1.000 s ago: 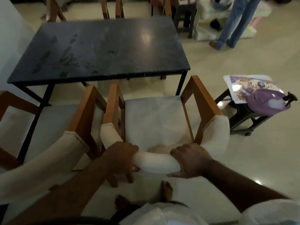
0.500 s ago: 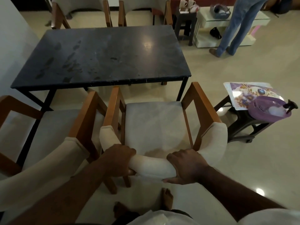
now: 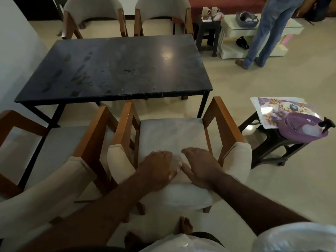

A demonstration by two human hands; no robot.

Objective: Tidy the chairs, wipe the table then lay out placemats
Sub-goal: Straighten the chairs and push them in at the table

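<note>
The chair stands just short of the counter. The left grip and right grip lie flat and empty over its back. Pushed straight, its right armrest may strike the counter's leg.

Home dining area. Dark stone-topped table at centre, with upholstered wooden chairs on its near and far sides. Right of table: low stool carrying floral placemats and purple basin. Beyond table's far right corner: mugs on small stand. Pale glossy floor under table.
</note>
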